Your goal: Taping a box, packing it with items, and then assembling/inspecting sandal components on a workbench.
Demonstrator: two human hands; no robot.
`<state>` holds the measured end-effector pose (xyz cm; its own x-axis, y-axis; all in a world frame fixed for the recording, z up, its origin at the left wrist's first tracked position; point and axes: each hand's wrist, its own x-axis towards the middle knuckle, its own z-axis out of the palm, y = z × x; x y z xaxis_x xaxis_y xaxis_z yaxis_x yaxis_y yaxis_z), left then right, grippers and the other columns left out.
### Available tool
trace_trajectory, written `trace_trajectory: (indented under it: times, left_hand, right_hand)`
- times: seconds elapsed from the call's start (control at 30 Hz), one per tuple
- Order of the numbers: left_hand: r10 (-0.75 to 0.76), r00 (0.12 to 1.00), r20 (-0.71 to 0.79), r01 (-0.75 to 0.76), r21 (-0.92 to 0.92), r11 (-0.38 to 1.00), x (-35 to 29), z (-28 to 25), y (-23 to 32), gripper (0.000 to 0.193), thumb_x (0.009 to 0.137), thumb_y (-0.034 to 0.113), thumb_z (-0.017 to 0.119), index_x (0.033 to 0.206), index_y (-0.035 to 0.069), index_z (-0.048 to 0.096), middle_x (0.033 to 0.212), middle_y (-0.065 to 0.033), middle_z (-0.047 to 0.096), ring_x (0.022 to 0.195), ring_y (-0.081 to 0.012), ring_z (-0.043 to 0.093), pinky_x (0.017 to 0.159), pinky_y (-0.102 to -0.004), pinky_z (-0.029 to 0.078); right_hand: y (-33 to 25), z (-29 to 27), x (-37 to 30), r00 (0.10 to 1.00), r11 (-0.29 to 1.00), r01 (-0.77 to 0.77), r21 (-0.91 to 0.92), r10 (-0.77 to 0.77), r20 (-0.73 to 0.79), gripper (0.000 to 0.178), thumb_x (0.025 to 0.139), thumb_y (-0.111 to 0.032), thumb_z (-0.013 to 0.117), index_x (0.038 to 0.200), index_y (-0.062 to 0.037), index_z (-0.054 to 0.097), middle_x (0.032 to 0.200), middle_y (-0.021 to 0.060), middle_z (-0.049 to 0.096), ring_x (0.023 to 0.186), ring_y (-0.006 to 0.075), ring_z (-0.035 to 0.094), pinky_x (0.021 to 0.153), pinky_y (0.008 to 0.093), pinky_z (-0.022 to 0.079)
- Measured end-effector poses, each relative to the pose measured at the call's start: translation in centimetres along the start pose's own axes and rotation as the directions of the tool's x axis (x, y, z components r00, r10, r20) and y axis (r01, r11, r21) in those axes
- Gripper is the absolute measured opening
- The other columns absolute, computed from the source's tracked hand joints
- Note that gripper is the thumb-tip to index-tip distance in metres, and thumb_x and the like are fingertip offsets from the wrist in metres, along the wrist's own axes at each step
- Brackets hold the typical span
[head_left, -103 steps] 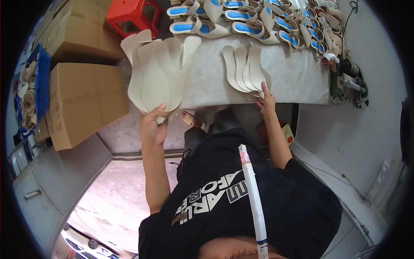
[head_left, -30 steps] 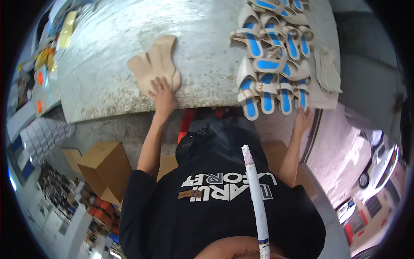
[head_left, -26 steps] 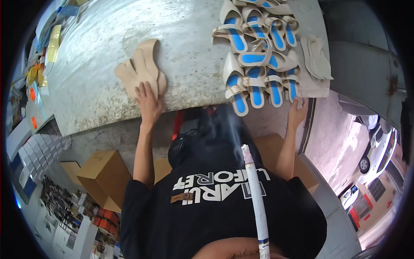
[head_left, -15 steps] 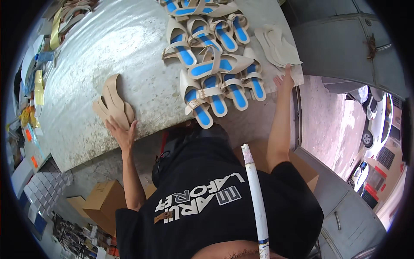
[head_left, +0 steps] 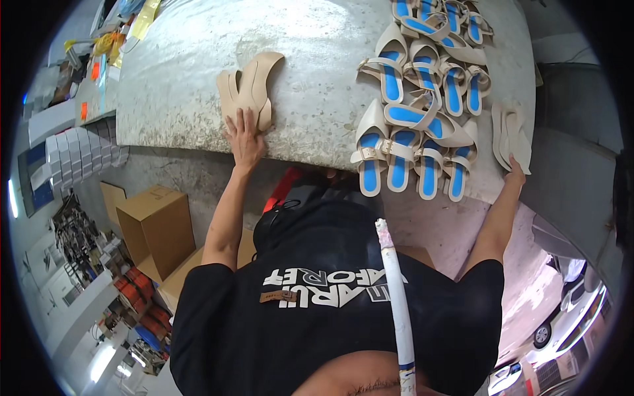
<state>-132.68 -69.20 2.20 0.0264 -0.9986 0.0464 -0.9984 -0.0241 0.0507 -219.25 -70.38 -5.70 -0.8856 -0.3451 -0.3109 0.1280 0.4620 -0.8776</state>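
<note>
Tan insole-shaped pieces (head_left: 254,82), fanned and overlapping, lie near the table's front edge on the left. My left hand (head_left: 246,140) rests flat over their lower end, fingers stretched out and a little apart. At the table's right edge is a stack of cream insole-shaped pieces (head_left: 507,129). My right hand (head_left: 516,174) is closed at the near end of that stack, one finger lying over it; its other fingers are mostly hidden. Between the hands, several cream buckled sandals (head_left: 399,158) with blue footbeds stand in rows, a few laid crosswise.
The pale worn table (head_left: 310,99) spans the far side of my body. Open cardboard boxes (head_left: 155,228) stand on the floor at left. Cluttered shelves (head_left: 76,224) lie beyond them. A grey metal door (head_left: 574,112) stands at right, with a white car (head_left: 561,323) outside. A white stick-like object (head_left: 395,290) juts up close to the camera.
The view has turned, so the table and sandals appear farther right. My right hand has gone from spread beside the cream stack to closed at its near end. My left hand stays on the tan pieces.
</note>
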Motion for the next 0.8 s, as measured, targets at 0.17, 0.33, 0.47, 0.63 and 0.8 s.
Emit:
trace_trajectory:
  times: [0.17, 0.33, 0.47, 0.63, 0.8]
  left_hand:
    - [0.028, 0.993, -0.116, -0.018, 0.083, 0.996, 1.0, 0.3, 1.0, 0.075, 0.082, 0.025, 0.063, 0.15, 0.009, 0.037, 0.155, -0.0207, 0.032, 0.141, -0.0507, 0.027, 0.111, -0.0665, 0.023]
    - [0.114, 0.972, -0.206, -0.11, 0.031, 0.993, 2.4, 4.8, -0.2, 0.063, 0.09, 0.014, 0.053, 0.15, 0.006, 0.036, 0.154, -0.0211, 0.035, 0.141, -0.0458, 0.032, 0.113, -0.0552, 0.028]
    - [-0.051, 0.967, -0.251, 0.002, -0.19, 0.982, 2.6, 0.7, -0.6, 0.055, 0.096, 0.015, 0.05, 0.149, 0.01, 0.039, 0.15, -0.0207, 0.041, 0.131, -0.044, 0.045, 0.1, -0.0491, 0.044]
    - [-0.203, 0.968, -0.149, 0.138, -0.357, 0.924, 5.7, -5.6, -5.3, 0.042, 0.097, 0.012, 0.05, 0.138, 0.006, 0.05, 0.122, -0.0193, 0.065, 0.111, -0.0366, 0.063, 0.087, -0.0439, 0.051]
    - [-0.205, 0.975, 0.082, 0.214, -0.575, 0.789, 10.0, -10.0, -10.6, 0.034, 0.101, 0.015, 0.047, 0.133, 0.006, 0.055, 0.099, -0.0184, 0.071, 0.087, -0.0296, 0.072, 0.066, -0.0389, 0.057]
  right_hand:
    - [-0.9, 0.1, 0.7, 0.923, 0.91, -0.361, 0.204, 0.317, 0.219, 0.037, 0.084, -0.004, 0.071, 0.118, 0.0092, 0.062, 0.115, 0.0189, 0.067, 0.101, 0.0301, 0.066, 0.092, 0.0385, 0.054]
    - [-0.7, -3.6, 5.7, 0.967, 0.926, -0.255, 0.276, 0.239, 0.093, 0.051, 0.081, 0.007, 0.067, 0.128, -0.0098, 0.056, 0.124, 0.0133, 0.061, 0.111, 0.0354, 0.061, 0.098, 0.0541, 0.049]
    - [-2.0, -1.8, 0.2, 0.974, 0.784, -0.226, 0.578, 0.173, 0.147, 0.057, 0.08, 0.008, 0.067, 0.132, -0.0102, 0.054, 0.126, 0.0104, 0.061, 0.116, 0.0314, 0.059, 0.1, 0.048, 0.049]
    - [-14.3, -3.4, -5.0, 0.985, 0.999, 0.031, 0.011, -0.032, 0.17, 0.051, 0.081, 0.003, 0.068, 0.13, 0.0006, 0.053, 0.119, 0.0143, 0.064, 0.105, 0.0305, 0.064, 0.088, 0.0416, 0.054]
    - [-29.6, -4.3, -15.8, 0.755, 0.93, 0.368, 0.021, -0.312, 0.576, 0.054, 0.082, -0.003, 0.072, 0.131, 0.0041, 0.051, 0.119, 0.0165, 0.064, 0.106, 0.0263, 0.065, 0.092, 0.0361, 0.053]
